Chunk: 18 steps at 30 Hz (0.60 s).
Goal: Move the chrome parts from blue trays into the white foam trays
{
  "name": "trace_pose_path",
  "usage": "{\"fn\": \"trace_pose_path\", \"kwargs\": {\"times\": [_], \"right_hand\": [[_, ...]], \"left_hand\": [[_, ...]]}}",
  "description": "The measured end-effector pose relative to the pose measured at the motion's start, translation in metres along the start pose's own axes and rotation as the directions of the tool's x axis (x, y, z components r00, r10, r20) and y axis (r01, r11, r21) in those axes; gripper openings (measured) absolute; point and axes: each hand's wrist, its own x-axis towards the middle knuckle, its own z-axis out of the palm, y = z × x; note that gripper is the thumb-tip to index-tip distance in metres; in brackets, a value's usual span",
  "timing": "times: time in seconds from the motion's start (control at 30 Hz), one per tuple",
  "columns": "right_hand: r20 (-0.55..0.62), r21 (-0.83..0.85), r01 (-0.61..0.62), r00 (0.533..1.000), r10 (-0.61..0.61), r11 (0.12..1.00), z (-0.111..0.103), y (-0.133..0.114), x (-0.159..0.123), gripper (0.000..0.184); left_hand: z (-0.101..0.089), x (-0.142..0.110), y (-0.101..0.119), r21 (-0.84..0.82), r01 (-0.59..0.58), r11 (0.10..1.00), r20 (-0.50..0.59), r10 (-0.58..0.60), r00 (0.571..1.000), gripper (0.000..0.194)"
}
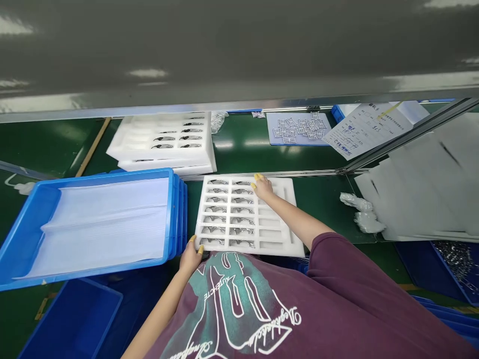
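Observation:
A white foam tray (288,219) with rows of slots lies on the green table in front of me. Its left two columns hold curved metal parts (230,210); the right column is bare. My left hand (190,256), with yellow finger cots, grips the tray's near left corner. My right hand (262,187), also with yellow cots, rests at the tray's far edge, fingers bent over a slot; whether it holds a part is hidden.
A stack of blue bins (170,219) lined with white foam sheet sits left of the tray. More white foam trays (164,149) stand behind. Small metal pieces (299,128), a paper form (361,130), foam sheets (422,189) and crumpled plastic (361,212) lie to the right.

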Motion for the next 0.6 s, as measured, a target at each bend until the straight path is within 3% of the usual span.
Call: {"fn": "trace_pose_path", "kwargs": {"times": [0.1,0.3,0.5,0.57,0.6], "right_hand": [[0.045,-0.051,0.088,0.995,-0.086,0.995,0.023,-0.011,-0.005,0.067],[0.079,-0.079,0.087,0.994,-0.081,0.993,0.048,-0.017,-0.002,0.075],[0.068,-0.108,0.058,0.996,-0.051,0.992,0.053,-0.009,0.006,0.076],[0.054,-0.08,0.054,0.997,-0.049,0.995,0.053,-0.007,0.006,0.073],[0.04,-0.049,0.04,0.998,-0.038,0.998,0.051,-0.008,0.003,0.072]], "left_hand": [[0.002,-0.002,-0.001,0.012,0.005,1.0,0.01,-0.006,1.0,0.056],[0.011,-0.013,-0.019,-0.11,-0.012,0.994,-0.044,0.007,0.999,0.053],[0.013,-0.042,-0.062,-0.339,0.165,0.926,-0.064,-0.198,0.978,0.036],[-0.002,-0.05,-0.079,-0.466,0.241,0.852,-0.112,-0.327,0.938,0.029],[-0.015,-0.053,-0.088,-0.555,0.271,0.786,-0.147,-0.413,0.899,0.027]]}}
